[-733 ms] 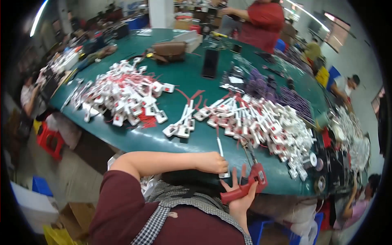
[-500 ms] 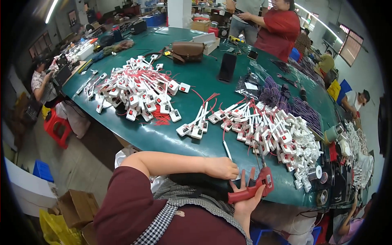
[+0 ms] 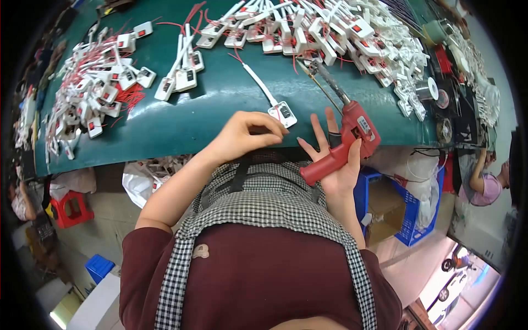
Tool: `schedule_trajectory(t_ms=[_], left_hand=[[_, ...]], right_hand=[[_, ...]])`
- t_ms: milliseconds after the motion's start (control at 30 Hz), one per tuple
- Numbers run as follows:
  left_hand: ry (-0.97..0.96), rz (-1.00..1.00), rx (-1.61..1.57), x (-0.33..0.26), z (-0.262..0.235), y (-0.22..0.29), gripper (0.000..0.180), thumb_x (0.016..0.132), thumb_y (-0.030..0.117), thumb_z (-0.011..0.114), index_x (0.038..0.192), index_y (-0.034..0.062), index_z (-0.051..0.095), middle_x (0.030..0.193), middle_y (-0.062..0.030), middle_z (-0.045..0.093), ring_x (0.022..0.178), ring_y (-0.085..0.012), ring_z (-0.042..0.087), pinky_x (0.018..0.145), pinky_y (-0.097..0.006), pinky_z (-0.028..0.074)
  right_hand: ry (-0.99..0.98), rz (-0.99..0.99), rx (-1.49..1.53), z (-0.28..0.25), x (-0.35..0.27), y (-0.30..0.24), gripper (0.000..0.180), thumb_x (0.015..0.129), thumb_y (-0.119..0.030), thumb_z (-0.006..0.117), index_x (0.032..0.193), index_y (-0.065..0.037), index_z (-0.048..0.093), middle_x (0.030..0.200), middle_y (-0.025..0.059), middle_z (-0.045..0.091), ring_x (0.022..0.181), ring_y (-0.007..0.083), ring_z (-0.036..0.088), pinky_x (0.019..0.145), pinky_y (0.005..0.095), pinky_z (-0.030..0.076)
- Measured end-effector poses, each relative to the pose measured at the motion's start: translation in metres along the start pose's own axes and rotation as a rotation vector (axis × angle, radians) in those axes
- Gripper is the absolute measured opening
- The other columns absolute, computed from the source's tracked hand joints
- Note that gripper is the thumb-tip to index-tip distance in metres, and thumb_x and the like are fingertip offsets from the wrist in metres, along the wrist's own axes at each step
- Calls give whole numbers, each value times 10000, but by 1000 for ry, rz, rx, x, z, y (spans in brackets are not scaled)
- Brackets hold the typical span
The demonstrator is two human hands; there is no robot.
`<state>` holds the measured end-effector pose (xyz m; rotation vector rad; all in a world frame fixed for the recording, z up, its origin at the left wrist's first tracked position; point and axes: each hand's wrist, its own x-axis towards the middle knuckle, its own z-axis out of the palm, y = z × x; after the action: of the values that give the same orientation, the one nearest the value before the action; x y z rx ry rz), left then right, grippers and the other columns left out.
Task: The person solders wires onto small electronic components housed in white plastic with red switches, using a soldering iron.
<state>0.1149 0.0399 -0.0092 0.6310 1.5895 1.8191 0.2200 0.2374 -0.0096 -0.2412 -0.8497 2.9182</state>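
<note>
My left hand [image 3: 248,135] is by the table's near edge, its fingers bent and a gap between thumb and forefinger, with nothing seen in it. Just beyond its fingertips lies a small white housing [image 3: 284,114] with dark parts inside. A white sleeved cable [image 3: 258,82] with red wire ends runs up and left from the housing. In my right hand [image 3: 340,177] is a red soldering gun [image 3: 352,135], its handle lying across the palm under the thumb while the other fingers spread out. Its metal tip and thin feed tube point up and left over the table.
Piles of white housings with red wires lie at the left [image 3: 91,91] and the far right [image 3: 330,30]; a few housings [image 3: 185,80] lie between them. A solder spool [image 3: 426,89] stands at right. Below the table edge are a blue crate [image 3: 410,214] and a red stool [image 3: 72,210].
The view has tipped downward. My left hand has drawn back from the white housing, which now shows on the table. The soldering gun stays in my right hand.
</note>
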Motion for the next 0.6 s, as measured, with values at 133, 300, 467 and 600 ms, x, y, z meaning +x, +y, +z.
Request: schedule_trajectory(t_ms=[133,300,467,600], left_hand=[[115,-87,-309,0,-7,-9,114,771,60,675,860,-8,656,844,-97,658,739,-120,595,690,-249,486],[19,-199,-337,4,1,-2,134,764,84,689,842,-16,644,817,-84,658,681,-104,579,661,-235,485],[345,-57,267,11,19,3,69,772,36,648,822,-3,619,751,-50,616,585,-107,545,525,-226,431],[504,276,780,20,27,-9,98,696,4,653,768,24,590,770,-59,567,649,-205,550,559,-287,442]], right_hand=[[61,-29,-160,-24,-21,-20,619,902,-428,468,1395,-147,222,1391,131,316,1214,320,365,936,483,392],[79,-83,-349,-23,-41,-38,626,899,-390,505,1363,-59,247,1261,133,421,867,190,496,652,285,467],[177,-118,-626,-3,-50,-50,653,788,-343,671,1242,30,387,1094,198,529,605,164,525,512,256,425],[186,-3,-763,5,-60,-55,661,764,-350,695,1226,35,423,1078,199,556,616,149,528,519,252,422]])
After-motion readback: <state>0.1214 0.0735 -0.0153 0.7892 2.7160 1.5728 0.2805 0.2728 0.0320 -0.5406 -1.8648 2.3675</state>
